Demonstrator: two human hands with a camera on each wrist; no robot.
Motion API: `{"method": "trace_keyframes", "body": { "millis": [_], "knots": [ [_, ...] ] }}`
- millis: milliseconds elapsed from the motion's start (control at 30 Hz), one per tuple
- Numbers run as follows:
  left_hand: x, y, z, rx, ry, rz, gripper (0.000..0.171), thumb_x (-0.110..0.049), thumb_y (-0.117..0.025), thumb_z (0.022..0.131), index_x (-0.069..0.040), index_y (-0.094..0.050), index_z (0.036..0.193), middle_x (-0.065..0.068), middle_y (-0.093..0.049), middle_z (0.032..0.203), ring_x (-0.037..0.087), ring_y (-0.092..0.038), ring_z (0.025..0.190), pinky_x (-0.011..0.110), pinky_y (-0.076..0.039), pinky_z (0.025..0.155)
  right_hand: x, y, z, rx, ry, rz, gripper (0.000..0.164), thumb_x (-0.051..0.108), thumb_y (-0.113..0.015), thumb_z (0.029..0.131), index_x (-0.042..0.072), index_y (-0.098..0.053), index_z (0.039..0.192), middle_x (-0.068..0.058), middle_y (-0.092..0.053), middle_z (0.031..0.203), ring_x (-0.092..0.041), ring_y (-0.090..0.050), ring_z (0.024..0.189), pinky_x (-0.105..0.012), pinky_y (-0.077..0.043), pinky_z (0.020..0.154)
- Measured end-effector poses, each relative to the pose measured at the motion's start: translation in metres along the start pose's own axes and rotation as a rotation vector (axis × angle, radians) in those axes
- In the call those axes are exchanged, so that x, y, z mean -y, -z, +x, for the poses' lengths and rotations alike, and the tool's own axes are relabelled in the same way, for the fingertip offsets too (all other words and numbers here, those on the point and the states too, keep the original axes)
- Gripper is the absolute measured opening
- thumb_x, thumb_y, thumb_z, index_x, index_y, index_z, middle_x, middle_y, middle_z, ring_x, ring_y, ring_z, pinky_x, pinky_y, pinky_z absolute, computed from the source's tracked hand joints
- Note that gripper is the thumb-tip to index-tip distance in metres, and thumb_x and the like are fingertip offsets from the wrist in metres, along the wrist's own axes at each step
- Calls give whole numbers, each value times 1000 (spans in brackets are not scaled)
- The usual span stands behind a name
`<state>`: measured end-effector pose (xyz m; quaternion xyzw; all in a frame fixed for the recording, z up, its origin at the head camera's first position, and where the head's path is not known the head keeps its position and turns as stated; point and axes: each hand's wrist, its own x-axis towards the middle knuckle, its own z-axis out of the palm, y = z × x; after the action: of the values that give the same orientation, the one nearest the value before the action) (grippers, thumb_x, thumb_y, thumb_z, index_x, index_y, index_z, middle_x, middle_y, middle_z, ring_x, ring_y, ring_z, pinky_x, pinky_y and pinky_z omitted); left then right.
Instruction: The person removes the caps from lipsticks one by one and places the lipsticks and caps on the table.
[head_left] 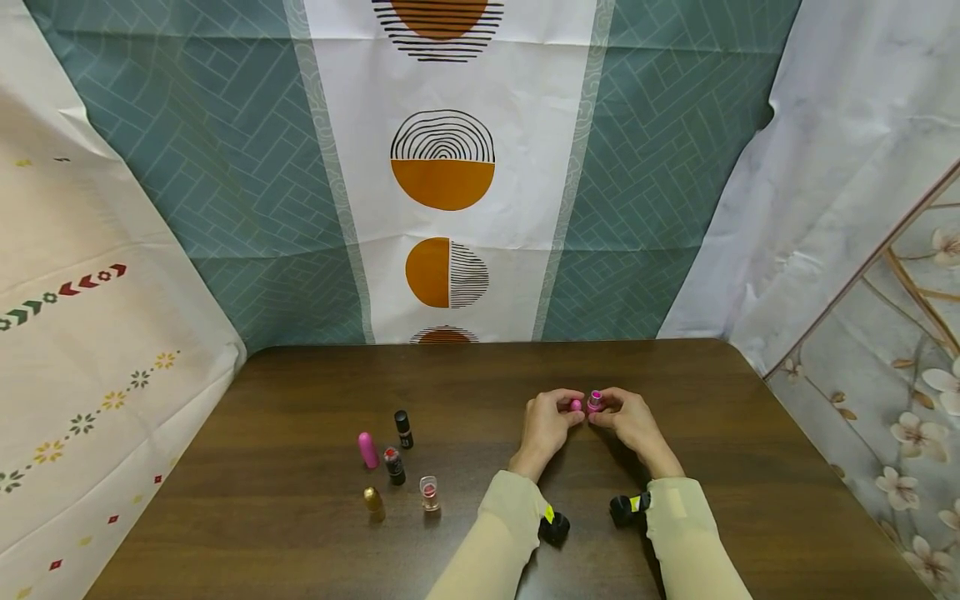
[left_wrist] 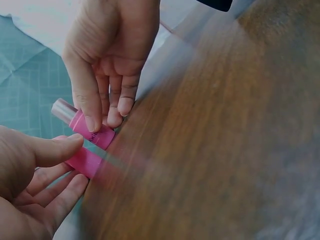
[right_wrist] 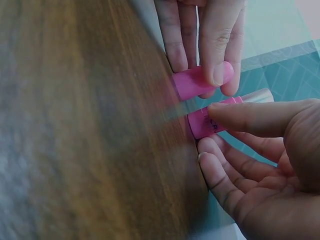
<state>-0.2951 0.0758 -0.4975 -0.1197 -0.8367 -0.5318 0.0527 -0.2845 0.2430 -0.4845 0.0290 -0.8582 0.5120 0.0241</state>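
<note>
On the right half of the table, my left hand (head_left: pixel 545 425) pinches a pink lipstick cap (right_wrist: pixel 191 83) between thumb and fingers. The cap stands upright with its rounded end up. Close beside it, my right hand (head_left: pixel 633 423) grips a pink lipstick base (right_wrist: pixel 201 124) with a shiny silver tube (left_wrist: pixel 64 110) pointing up. Dark lettering shows on the base near the right thumb. Both pieces stand at the tabletop, side by side with a narrow gap between them.
Left of the hands stand a pink cap-like tube (head_left: pixel 367 450), a black tube (head_left: pixel 403 429), a black lipstick with a red top (head_left: pixel 393 466), a gold tube (head_left: pixel 373 504) and a clear-capped lipstick (head_left: pixel 429 493). A patterned cloth (head_left: pixel 450 292) hangs behind the brown table (head_left: pixel 300 550).
</note>
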Motion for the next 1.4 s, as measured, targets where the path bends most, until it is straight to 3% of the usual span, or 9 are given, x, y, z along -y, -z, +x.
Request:
{"method": "trace_keyframes", "body": {
  "millis": [267,433,600,767,1067,1400],
  "knots": [
    [-3,3,1,5,-11,-34,27,-8,-85,86,-9,-80,112,1,-80,99,10,-74,93,25,-56,84,2,2,-2,24,17,20,38,-9,-76,86,-17,-61,120,-26,-69,104,-23,-66,86,-18,-52,70],
    [-8,10,3,-8,-21,-51,28,-10,-84,88,-9,-79,116,6,-79,106,18,-74,95,30,-57,84,9,7,-6,66,28,23,47,-4,-75,88,-13,-56,131,-29,-66,118,-27,-66,93,-23,-53,73],
    [-15,19,4,-28,-40,-60,25,-15,-79,94,-10,-77,119,8,-77,116,23,-72,110,36,-56,93,19,14,-7,65,66,-36,57,6,-76,92,-7,-50,142,-32,-59,132,-41,-63,111,-43,-54,90],
    [-24,28,4,-25,-54,-60,25,-21,-72,100,-11,-75,123,9,-74,122,24,-68,119,41,-53,102,32,20,-8,11,112,-81,57,13,-73,98,-5,-48,146,-33,-47,142,-52,-50,131,-64,-42,107],
    [-36,49,0,-10,-49,-7,32,-28,-65,105,-13,-70,132,14,-66,131,35,-60,126,50,-48,104,50,20,-11,-45,194,-83,53,24,-67,103,0,-49,147,-25,-40,154,-49,-32,147,-68,-26,117],
    [-50,78,-7,9,-77,-4,37,-30,-63,106,-13,-66,137,14,-62,136,33,-57,129,52,-48,106,64,5,-14,-7,276,-107,50,21,-66,104,2,-52,148,-24,-42,157,-44,-33,149,-69,-24,117]
  ]
}}
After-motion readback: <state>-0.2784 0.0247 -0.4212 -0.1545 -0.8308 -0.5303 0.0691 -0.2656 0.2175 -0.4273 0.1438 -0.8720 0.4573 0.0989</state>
